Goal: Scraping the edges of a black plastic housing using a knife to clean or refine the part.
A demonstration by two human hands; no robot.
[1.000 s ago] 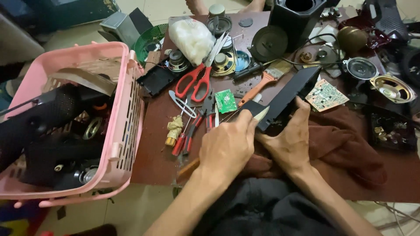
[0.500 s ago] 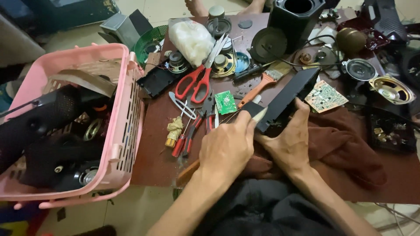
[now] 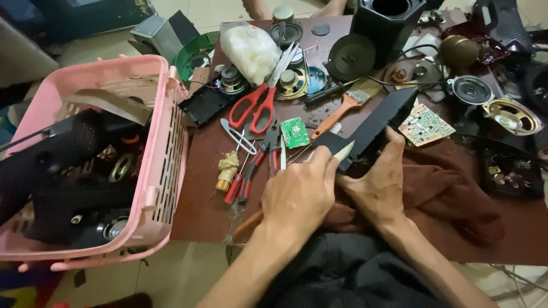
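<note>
A long black plastic casing [image 3: 378,124] lies tilted over a brown cloth [image 3: 451,188] on the dark red table [image 3: 202,205]. My right hand [image 3: 379,185] grips the casing's lower end from beneath. My left hand [image 3: 302,191] holds a small pale blade tool [image 3: 344,151] with its tip pressed against the casing's near edge. Both hands sit close together at the table's front.
A pink basket [image 3: 165,142] with black speaker parts stands at the left. Red-handled scissors [image 3: 258,102], pliers [image 3: 251,171], a paintbrush [image 3: 342,105], small circuit boards [image 3: 425,124], loose speaker cones [image 3: 511,116] and a black speaker box [image 3: 388,23] crowd the table.
Both hands and the casing have stayed almost still; the blade tip has shifted slightly along the casing's edge.
</note>
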